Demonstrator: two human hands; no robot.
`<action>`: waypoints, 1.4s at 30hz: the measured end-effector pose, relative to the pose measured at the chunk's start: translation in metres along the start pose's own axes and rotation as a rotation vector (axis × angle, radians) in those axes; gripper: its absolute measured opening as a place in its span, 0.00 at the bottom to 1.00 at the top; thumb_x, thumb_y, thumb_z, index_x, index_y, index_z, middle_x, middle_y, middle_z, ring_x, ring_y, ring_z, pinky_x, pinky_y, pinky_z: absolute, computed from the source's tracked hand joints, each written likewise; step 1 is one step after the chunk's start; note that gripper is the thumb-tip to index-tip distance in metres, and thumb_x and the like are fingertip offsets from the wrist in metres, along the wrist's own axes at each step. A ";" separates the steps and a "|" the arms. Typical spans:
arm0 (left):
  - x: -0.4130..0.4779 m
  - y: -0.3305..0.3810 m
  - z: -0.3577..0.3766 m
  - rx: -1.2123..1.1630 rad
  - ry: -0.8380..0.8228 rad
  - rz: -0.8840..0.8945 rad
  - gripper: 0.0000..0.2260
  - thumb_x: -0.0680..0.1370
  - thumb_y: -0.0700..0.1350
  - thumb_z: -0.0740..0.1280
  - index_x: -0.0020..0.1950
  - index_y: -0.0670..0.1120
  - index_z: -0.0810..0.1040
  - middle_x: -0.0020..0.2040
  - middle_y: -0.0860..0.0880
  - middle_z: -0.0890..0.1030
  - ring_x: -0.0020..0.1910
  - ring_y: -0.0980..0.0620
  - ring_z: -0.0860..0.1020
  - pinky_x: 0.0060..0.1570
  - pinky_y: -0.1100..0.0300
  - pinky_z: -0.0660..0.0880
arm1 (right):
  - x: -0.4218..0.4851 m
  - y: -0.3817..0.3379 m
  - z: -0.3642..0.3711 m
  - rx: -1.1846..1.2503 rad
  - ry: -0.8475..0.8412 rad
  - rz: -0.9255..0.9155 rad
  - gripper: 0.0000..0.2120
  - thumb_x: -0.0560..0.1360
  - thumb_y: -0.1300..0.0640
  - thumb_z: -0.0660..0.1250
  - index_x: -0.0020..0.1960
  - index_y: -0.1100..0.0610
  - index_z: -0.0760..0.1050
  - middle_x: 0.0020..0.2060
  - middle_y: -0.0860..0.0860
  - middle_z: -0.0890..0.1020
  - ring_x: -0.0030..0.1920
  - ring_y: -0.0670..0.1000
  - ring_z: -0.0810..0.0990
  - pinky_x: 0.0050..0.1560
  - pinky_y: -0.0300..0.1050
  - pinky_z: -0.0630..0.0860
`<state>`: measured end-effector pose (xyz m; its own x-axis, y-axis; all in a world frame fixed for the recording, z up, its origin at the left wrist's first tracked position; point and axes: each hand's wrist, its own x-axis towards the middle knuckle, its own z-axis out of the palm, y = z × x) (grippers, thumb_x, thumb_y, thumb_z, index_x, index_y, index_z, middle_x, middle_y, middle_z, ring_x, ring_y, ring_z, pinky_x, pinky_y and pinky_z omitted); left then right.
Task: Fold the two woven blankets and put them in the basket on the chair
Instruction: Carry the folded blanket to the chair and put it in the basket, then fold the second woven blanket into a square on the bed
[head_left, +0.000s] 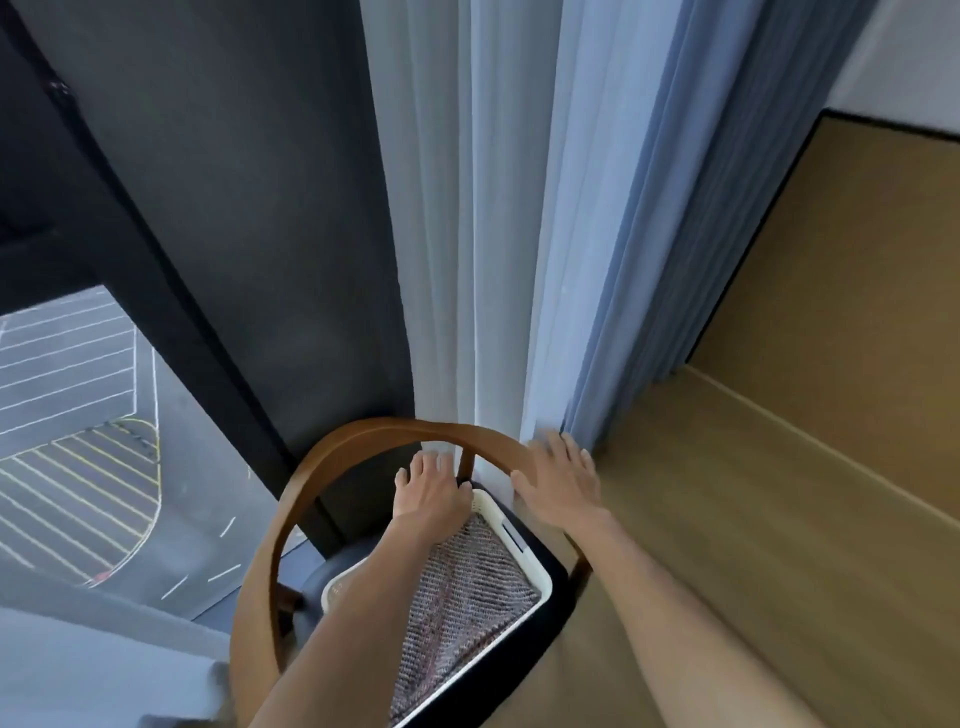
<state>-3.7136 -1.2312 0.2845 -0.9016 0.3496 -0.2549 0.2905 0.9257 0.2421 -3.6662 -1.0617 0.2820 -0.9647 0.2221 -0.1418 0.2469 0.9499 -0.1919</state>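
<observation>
Left grip (434, 491): over the far corner of the white basket (530, 558), fingers reaching forward past the rim. Cannot tell whether it clasps the rim.

Right grip (558, 480): wide, fingers spread flat, just right of the left grip, over the curved wooden back of the chair (374, 432). Contact unclear. Fingertips near the blue curtain (649, 260).

Woven blanket (467, 587): folded, inside the basket, just behind the left grip, partly under the left forearm.

Basket sits on the chair.
</observation>
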 end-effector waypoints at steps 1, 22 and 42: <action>0.000 0.010 0.001 0.007 -0.004 0.023 0.24 0.81 0.53 0.53 0.75 0.44 0.58 0.75 0.44 0.60 0.75 0.44 0.56 0.73 0.45 0.54 | -0.006 0.008 -0.004 0.012 0.006 0.026 0.28 0.79 0.41 0.51 0.74 0.54 0.56 0.76 0.55 0.52 0.76 0.56 0.48 0.74 0.57 0.48; -0.197 0.420 0.141 0.182 -0.218 0.768 0.32 0.79 0.61 0.52 0.78 0.48 0.48 0.79 0.46 0.48 0.77 0.46 0.44 0.73 0.42 0.45 | -0.396 0.345 -0.019 0.170 0.166 0.908 0.32 0.78 0.37 0.50 0.77 0.52 0.50 0.77 0.54 0.46 0.76 0.56 0.44 0.74 0.56 0.46; -0.488 0.658 0.296 0.472 -0.359 1.552 0.31 0.79 0.60 0.54 0.77 0.48 0.51 0.77 0.46 0.53 0.76 0.46 0.50 0.72 0.42 0.50 | -0.769 0.429 0.033 0.250 0.275 1.729 0.30 0.73 0.39 0.53 0.65 0.57 0.73 0.64 0.62 0.74 0.63 0.62 0.74 0.60 0.61 0.73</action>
<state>-2.9874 -0.7503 0.2906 0.4146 0.8712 -0.2631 0.9078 -0.3759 0.1860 -2.8157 -0.8320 0.2770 0.4104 0.8945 -0.1772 0.8877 -0.4364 -0.1471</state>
